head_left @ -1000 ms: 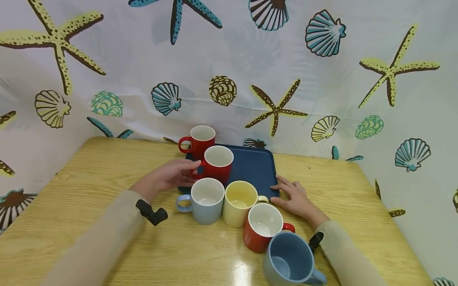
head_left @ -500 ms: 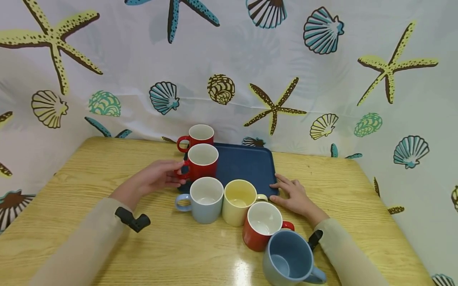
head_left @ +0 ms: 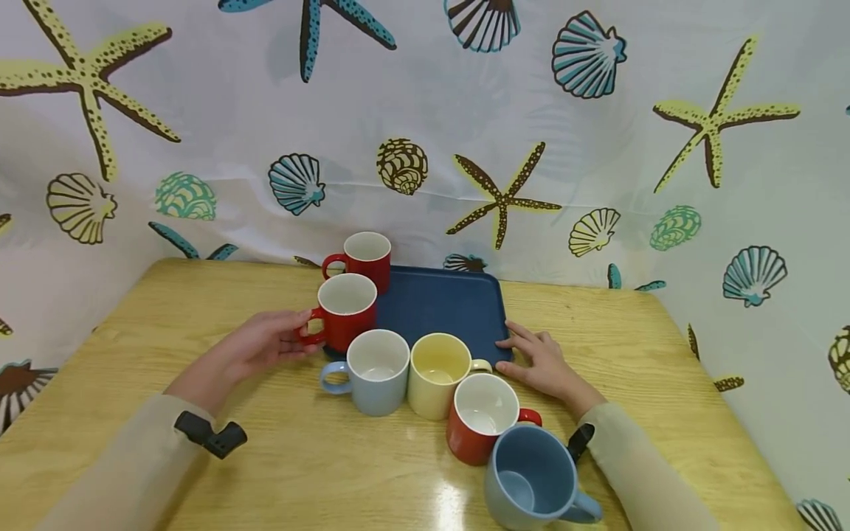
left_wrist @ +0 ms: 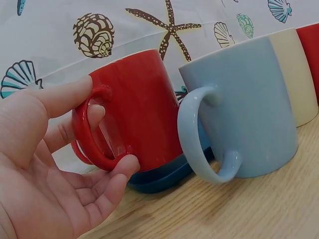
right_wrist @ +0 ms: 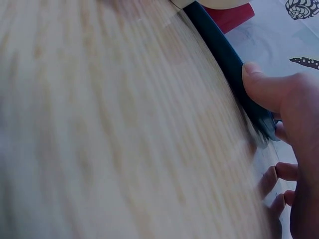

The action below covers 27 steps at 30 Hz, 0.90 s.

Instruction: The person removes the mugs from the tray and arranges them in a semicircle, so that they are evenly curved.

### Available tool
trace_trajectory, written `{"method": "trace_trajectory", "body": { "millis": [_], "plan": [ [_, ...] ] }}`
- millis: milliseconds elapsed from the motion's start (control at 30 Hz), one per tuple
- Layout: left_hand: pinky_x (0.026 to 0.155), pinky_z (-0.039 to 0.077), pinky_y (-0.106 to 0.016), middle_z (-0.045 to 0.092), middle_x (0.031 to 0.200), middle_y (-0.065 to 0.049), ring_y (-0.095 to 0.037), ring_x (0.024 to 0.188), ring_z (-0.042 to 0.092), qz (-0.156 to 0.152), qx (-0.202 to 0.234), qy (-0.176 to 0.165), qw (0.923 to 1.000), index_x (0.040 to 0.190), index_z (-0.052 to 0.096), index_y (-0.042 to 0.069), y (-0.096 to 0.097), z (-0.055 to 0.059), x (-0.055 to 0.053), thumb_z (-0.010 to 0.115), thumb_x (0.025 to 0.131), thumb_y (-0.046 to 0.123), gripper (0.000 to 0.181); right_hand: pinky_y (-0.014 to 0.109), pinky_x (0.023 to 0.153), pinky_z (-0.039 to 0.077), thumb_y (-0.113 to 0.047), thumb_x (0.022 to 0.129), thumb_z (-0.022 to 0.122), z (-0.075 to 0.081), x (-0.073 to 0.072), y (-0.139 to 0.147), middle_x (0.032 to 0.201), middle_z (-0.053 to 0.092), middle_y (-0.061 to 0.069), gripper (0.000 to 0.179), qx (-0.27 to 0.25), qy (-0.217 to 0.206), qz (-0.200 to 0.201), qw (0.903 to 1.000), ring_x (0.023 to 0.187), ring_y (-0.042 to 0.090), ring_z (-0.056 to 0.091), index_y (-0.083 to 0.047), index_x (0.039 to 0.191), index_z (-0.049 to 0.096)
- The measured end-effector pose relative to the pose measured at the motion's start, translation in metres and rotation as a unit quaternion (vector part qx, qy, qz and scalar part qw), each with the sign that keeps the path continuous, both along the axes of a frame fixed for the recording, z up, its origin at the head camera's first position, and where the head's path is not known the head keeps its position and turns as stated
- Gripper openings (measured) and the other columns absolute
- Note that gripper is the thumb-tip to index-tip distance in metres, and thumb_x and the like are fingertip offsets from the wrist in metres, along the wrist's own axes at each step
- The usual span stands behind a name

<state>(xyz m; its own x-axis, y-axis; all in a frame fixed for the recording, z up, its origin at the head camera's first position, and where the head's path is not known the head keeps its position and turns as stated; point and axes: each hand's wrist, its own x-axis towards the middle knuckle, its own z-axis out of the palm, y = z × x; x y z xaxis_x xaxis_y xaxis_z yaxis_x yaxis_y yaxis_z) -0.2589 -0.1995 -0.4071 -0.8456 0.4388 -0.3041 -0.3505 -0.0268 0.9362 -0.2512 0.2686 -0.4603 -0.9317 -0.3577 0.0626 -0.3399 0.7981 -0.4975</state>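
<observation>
My left hand (head_left: 262, 343) holds a red mug (head_left: 345, 317) by its handle, thumb above and fingers below in the left wrist view. This mug is white inside and overlaps the left edge of the dark blue tray (head_left: 438, 295). A second red mug (head_left: 368, 265) is behind it at the tray's back left corner. Just in front stands a light blue mug (head_left: 378, 387), with its handle pointing left. My right hand (head_left: 541, 365) rests at the tray's front right corner. Its thumb (right_wrist: 259, 87) touches the tray's front side, and its other fingers lie by the right edge.
A yellow mug (head_left: 438, 380) stands right of the light blue one, along the tray's front. Another red mug (head_left: 474, 428) and a larger blue mug (head_left: 531, 479) continue the line toward me. A patterned cloth (head_left: 425, 96) hangs behind the wooden table (head_left: 319, 472).
My left hand has moved left with the red mug, from over the tray to its left edge, and lately a little toward me. The right hand and the other mugs have stayed in place.
</observation>
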Motion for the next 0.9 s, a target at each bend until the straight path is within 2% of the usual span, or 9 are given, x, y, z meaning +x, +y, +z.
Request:
{"method": "trace_trajectory", "body": {
  "millis": [133,533,700,900],
  "plan": [
    [0.09,0.047,-0.037,0.065,0.087,-0.006,-0.024,0.092,0.062,0.0,0.001,0.005,1.0,0.081,0.057,0.011,-0.01,-0.001,0.009,0.049,0.098,0.03,0.027,0.052,0.095,0.026,-0.054,0.084,0.059,-0.001,-0.001,-0.002,0.151,0.025,-0.001,0.05,0.003,0.003,0.006,1.0,0.116,0.028,0.033,-0.023,0.124,0.06],
    [0.089,0.047,-0.036,0.065,0.091,-0.004,-0.023,0.093,0.063,0.017,0.013,0.005,0.9998,0.088,0.059,0.01,-0.027,0.003,0.031,0.049,0.098,0.027,0.022,0.051,0.095,0.025,-0.051,0.085,0.06,-0.001,-0.001,-0.002,0.151,0.025,-0.001,0.048,-0.005,0.004,0.006,1.0,0.115,0.029,0.033,-0.023,0.123,0.061],
    [0.087,0.048,-0.034,0.065,0.096,-0.004,-0.022,0.095,0.064,0.029,0.023,0.005,0.9993,0.094,0.061,0.011,-0.032,0.005,0.039,0.051,0.097,0.025,0.018,0.052,0.096,0.024,-0.052,0.085,0.06,-0.001,-0.001,-0.001,0.151,0.025,-0.002,0.048,-0.004,0.0,0.002,1.0,0.117,0.029,0.032,-0.023,0.123,0.061],
    [0.087,0.049,-0.033,0.063,0.102,-0.004,-0.023,0.095,0.063,0.045,0.016,-0.002,0.9989,0.099,0.062,0.014,-0.039,0.006,0.048,0.051,0.097,0.025,0.016,0.053,0.097,0.023,-0.053,0.084,0.06,-0.002,-0.001,0.0,0.152,0.024,-0.001,0.05,-0.002,-0.004,0.0,1.0,0.118,0.029,0.032,-0.023,0.124,0.06]
  ]
}}
